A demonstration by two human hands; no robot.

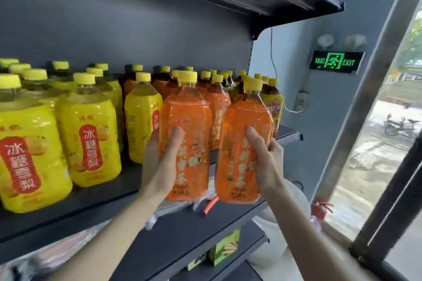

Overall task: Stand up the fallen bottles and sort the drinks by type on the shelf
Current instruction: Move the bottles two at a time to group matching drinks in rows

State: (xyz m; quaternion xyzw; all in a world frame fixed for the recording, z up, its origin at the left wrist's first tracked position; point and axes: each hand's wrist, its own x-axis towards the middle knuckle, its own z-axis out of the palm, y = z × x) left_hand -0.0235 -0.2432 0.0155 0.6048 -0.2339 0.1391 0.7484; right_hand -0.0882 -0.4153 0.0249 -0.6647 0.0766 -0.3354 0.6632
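— Hands first: how do they stand?
— Left hand (pixel 159 162) grips the first orange bottle (pixel 185 118), thumb across its label. Right hand (pixel 268 162) grips the second orange bottle (pixel 242 143) the same way. The two bottles are side by side and nearly upright.
— And around them, biggest first?
— A dark shelf (pixel 91 207) carries yellow bottles (pixel 89 134) standing grouped on the left and rear orange bottles (pixel 217 100) behind the held pair. The held pair is at the shelf's front edge; I cannot tell whether their bases touch it.
— Anything smaller?
— An exit sign (pixel 335 61) glows on the right wall, and a green box (pixel 225 246) sits on a lower shelf.
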